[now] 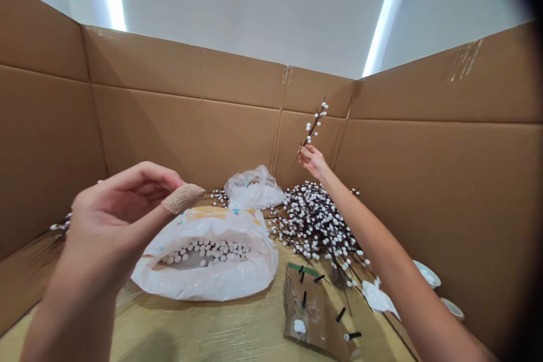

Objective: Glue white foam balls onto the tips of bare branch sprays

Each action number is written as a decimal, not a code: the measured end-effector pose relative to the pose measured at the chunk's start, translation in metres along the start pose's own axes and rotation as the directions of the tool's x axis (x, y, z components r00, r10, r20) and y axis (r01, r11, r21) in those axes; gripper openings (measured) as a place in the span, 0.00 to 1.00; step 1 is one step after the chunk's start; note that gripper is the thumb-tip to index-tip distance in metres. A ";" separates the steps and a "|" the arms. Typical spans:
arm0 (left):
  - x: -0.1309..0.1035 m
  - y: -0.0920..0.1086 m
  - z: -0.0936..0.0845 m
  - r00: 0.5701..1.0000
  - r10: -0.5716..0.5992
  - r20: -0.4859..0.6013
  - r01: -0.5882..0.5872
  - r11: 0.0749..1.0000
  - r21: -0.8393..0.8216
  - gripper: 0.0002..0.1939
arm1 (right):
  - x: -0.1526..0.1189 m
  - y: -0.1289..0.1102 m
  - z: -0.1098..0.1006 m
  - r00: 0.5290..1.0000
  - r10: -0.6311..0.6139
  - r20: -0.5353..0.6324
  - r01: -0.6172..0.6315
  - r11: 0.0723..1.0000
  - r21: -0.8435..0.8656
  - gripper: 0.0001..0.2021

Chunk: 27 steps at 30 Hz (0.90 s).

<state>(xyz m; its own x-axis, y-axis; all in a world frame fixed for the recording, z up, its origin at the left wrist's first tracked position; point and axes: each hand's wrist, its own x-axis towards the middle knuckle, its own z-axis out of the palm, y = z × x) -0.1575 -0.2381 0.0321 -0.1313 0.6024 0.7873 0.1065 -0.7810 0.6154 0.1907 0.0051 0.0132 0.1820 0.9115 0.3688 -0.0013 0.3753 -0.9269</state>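
In the head view my right hand (313, 160) is raised at the back, its fingers pinching the lower end of a dark artificial berry stem (314, 126) with small white berries. The stem leans up to the right against the cardboard. My left hand (139, 198) is at the left, thumb and forefinger pressed together; beige tape wraps its thumb. Whether anything sits in that pinch is hidden. Below and right of it lies a white plastic bag (207, 283), its mouth gaping over many loose white balls (212, 250). A large heap of berry stems (316, 220) lies under my right forearm.
Cardboard walls (182, 124) enclose the table (203, 328). A clear bag (255, 189) of white pieces stands at the back. In front lies a cardboard piece (311, 311) with several black sticks and a white blob. White tissue (379, 297) and white bowls (427, 274) are at right.
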 end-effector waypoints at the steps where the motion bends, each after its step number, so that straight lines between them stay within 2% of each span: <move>1: 0.001 -0.001 0.003 1.000 -0.015 0.023 0.015 1.000 -0.002 0.05 | -0.006 -0.010 0.002 1.000 -0.031 0.004 0.031 0.998 0.051 0.12; 3: 0.003 -0.005 0.011 0.993 -0.071 0.095 0.071 0.997 0.006 0.06 | -0.021 -0.031 0.008 0.996 -0.086 0.026 0.081 0.987 0.136 0.09; 7: 0.001 -0.018 0.035 0.950 -0.190 0.246 0.186 0.982 0.039 0.12 | -0.069 -0.066 0.023 0.978 -0.181 0.105 0.152 0.959 0.239 0.16; 9: -0.003 -0.029 0.051 0.927 -0.221 0.303 0.224 0.974 0.025 0.20 | -0.099 -0.075 0.032 0.966 -0.217 0.141 0.175 0.950 0.259 0.18; 11: -0.011 -0.042 0.068 0.911 -0.257 0.324 0.247 0.966 0.071 0.16 | -0.130 -0.075 0.041 0.957 -0.230 0.174 0.181 0.949 0.260 0.18; 13: -0.022 -0.055 0.082 0.870 -0.299 0.392 0.273 0.954 0.122 0.13 | -0.161 -0.066 0.050 0.953 -0.223 0.206 0.171 0.955 0.243 0.17; 15: -0.037 -0.066 0.090 0.800 -0.326 0.504 0.331 0.940 0.081 0.16 | -0.187 -0.049 0.057 0.954 -0.206 0.220 0.157 0.963 0.220 0.14; 17: -0.053 -0.075 0.091 0.741 -0.336 0.582 0.360 0.930 0.079 0.16 | -0.208 -0.028 0.064 0.961 -0.174 0.215 0.130 0.970 0.204 0.12; 18: -0.062 -0.078 0.089 0.726 -0.342 0.597 0.365 0.927 0.087 0.16 | -0.217 -0.018 0.067 0.966 -0.157 0.208 0.115 0.973 0.200 0.11; 22: -0.091 -0.091 0.077 0.724 -0.375 0.579 0.372 0.919 0.129 0.16 | -0.239 0.019 0.083 0.981 -0.088 0.176 0.045 0.972 0.233 0.11; 25: -0.108 -0.103 0.069 0.700 -0.412 0.583 0.407 0.901 0.149 0.16 | -0.249 0.038 0.094 0.987 -0.048 0.156 0.006 0.966 0.259 0.11; 27: -0.119 -0.112 0.066 0.699 -0.437 0.566 0.432 0.889 0.152 0.17 | -0.255 0.047 0.098 0.989 -0.032 0.143 -0.007 0.965 0.262 0.10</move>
<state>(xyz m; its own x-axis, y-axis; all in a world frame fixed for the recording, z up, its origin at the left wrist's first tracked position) -0.0889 -0.2116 -0.1280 0.4200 0.8554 0.3033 0.1879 -0.4089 0.8930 0.0476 -0.1927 -0.1173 0.0400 0.9138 0.4042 -0.2600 0.4001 -0.8788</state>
